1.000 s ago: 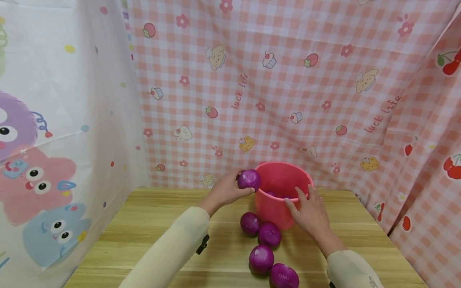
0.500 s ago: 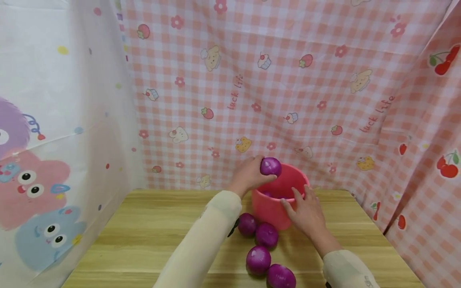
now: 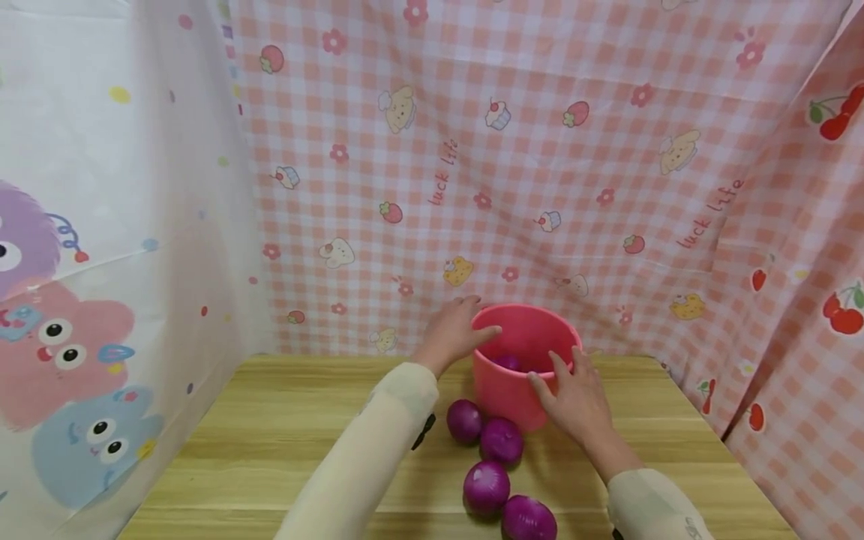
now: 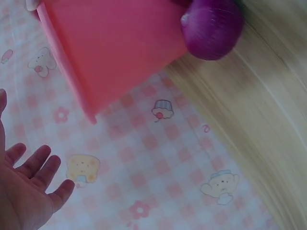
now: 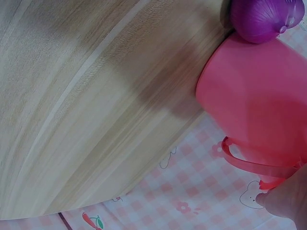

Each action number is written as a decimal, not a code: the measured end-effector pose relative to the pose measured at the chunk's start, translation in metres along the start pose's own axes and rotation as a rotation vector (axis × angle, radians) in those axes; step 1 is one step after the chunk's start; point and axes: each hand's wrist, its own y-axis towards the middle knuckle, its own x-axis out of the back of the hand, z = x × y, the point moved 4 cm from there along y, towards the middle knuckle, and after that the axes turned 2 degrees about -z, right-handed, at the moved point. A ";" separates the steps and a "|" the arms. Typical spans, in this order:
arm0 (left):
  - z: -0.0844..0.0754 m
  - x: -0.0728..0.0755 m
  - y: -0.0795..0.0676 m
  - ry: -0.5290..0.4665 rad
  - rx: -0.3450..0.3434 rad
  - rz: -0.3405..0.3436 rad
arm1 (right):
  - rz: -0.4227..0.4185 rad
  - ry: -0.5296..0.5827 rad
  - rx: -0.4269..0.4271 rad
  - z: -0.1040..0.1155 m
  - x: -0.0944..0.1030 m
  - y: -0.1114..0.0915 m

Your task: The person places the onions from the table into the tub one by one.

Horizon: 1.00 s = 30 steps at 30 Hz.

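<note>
A pink bucket [image 3: 516, 397] stands upright at the far side of the table, with purple onions [image 3: 508, 363] partly visible inside. My left hand [image 3: 454, 330] is at its left rim, fingers spread and holding nothing; in the left wrist view that empty hand [image 4: 31, 189] shows apart from the bucket wall [image 4: 120, 43]. On the other side, my right hand [image 3: 577, 397] holds the near right rim, its thumb and fingers over the edge. In the right wrist view the bucket's handle [image 5: 254, 165] hangs beside that hand [image 5: 285, 199].
Several purple onions lie in front of the bucket: one onion [image 3: 464, 421] by its base, another onion [image 3: 502, 442] touching that one, then an onion [image 3: 486, 487] and an onion [image 3: 529, 517] nearer the front. Checked cloth [image 3: 378, 187] hangs behind the wooden table [image 3: 270, 420].
My left hand carried an onion rightward over the bucket's mouth and let it go; the hand is now empty and slightly back to the left. The right hand stayed on the rim.
</note>
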 end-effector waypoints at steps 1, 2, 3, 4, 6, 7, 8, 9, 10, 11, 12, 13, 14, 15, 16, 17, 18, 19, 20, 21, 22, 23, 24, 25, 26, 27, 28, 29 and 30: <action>0.002 0.000 -0.001 0.001 -0.002 -0.001 | 0.002 -0.001 -0.001 0.000 0.000 0.000; 0.004 0.001 -0.002 0.003 -0.005 -0.004 | -0.001 -0.002 0.000 -0.001 0.000 0.000; 0.006 0.001 -0.003 0.001 -0.008 -0.007 | -0.003 -0.002 0.001 -0.001 0.000 0.000; 0.007 0.001 -0.004 -0.003 -0.013 -0.010 | -0.004 -0.004 0.002 -0.001 0.000 0.000; 0.009 0.002 -0.007 -0.008 -0.026 -0.018 | -0.007 -0.007 0.003 -0.002 0.000 -0.001; 0.010 0.003 -0.008 -0.013 -0.034 -0.022 | -0.007 -0.008 0.005 -0.002 0.000 -0.001; 0.011 0.003 -0.010 -0.022 -0.038 -0.026 | -0.007 -0.009 0.006 -0.002 -0.001 -0.001; 0.012 0.003 -0.013 -0.029 -0.046 -0.029 | -0.006 -0.009 0.006 -0.002 -0.001 -0.001; 0.013 0.003 -0.016 -0.039 -0.051 -0.033 | -0.007 -0.010 0.007 -0.002 -0.001 -0.001; 0.015 0.003 -0.019 -0.057 -0.053 -0.039 | -0.009 -0.011 0.008 -0.002 -0.001 -0.001; 0.016 0.003 -0.022 -0.073 -0.056 -0.048 | -0.011 -0.011 0.010 -0.001 -0.002 -0.001; 0.018 0.002 -0.027 -0.091 -0.057 -0.059 | -0.018 -0.011 0.014 0.000 -0.002 0.000; 0.020 0.002 -0.031 -0.109 -0.055 -0.072 | -0.021 -0.009 0.015 0.000 -0.002 0.000; 0.022 0.000 -0.037 -0.123 -0.055 -0.085 | -0.024 -0.008 0.017 0.001 -0.002 0.000; 0.024 -0.001 -0.042 -0.139 -0.053 -0.096 | -0.027 -0.007 0.016 0.001 -0.002 0.000; 0.027 -0.004 -0.047 -0.156 -0.053 -0.106 | -0.029 -0.005 0.015 0.001 -0.002 0.000; 0.029 -0.006 -0.053 -0.166 -0.054 -0.115 | -0.031 -0.003 0.015 0.001 -0.002 0.000; 0.033 -0.009 -0.059 -0.180 -0.053 -0.120 | -0.032 -0.001 0.014 0.001 -0.002 0.000; 0.036 -0.012 -0.065 -0.186 -0.052 -0.124 | -0.032 0.000 0.011 0.001 -0.002 0.000; 0.040 -0.016 -0.071 -0.191 -0.052 -0.123 | -0.035 0.000 0.011 0.001 -0.001 0.000; 0.044 -0.019 -0.076 -0.195 -0.053 -0.123 | -0.037 0.000 0.011 0.002 -0.001 0.000; 0.047 -0.023 -0.082 -0.197 -0.052 -0.119 | -0.040 -0.001 0.013 0.002 0.000 0.000; 0.051 -0.026 -0.087 -0.192 -0.049 -0.113 | -0.042 -0.003 0.013 0.002 0.000 0.000; 0.054 -0.030 -0.091 -0.189 -0.045 -0.104 | -0.043 -0.002 0.013 0.002 0.001 0.000; 0.058 -0.034 -0.096 -0.183 -0.040 -0.091 | -0.045 -0.002 0.012 0.002 0.002 0.000; 0.061 -0.037 -0.100 -0.185 -0.037 -0.078 | -0.043 -0.003 0.012 0.002 0.002 0.000; 0.064 -0.041 -0.105 -0.183 -0.035 -0.065 | -0.044 -0.004 0.011 0.002 0.002 -0.001; 0.066 -0.045 -0.109 -0.187 -0.034 -0.047 | -0.044 -0.003 0.011 0.002 0.003 -0.001; 0.069 -0.049 -0.113 -0.190 -0.035 -0.029 | -0.045 -0.003 0.009 0.002 0.003 -0.001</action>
